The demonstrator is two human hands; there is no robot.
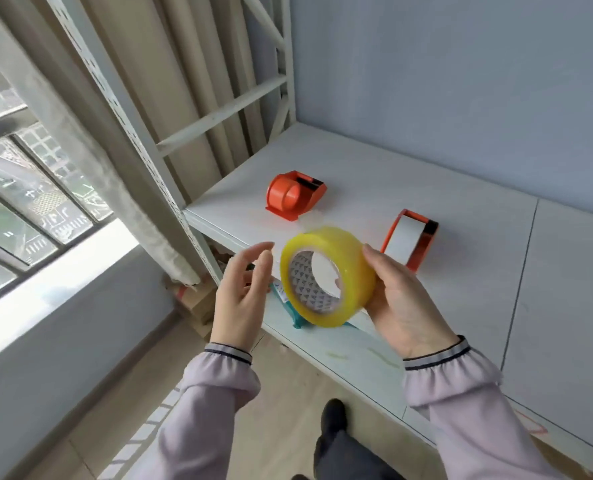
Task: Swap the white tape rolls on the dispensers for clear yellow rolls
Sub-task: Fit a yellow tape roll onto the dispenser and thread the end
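Observation:
My right hand grips a clear yellow tape roll above the front edge of the white shelf. My left hand hovers just left of the roll with its fingers spread, holding nothing. An orange dispenser with an empty hub lies on the shelf at the back left. A second orange dispenser stands to the right of the roll and carries a white tape roll.
A teal object lies on the shelf edge, mostly hidden under the yellow roll. White rack uprights rise at the left, with a curtain and a window beyond. Cardboard boxes sit on the floor below.

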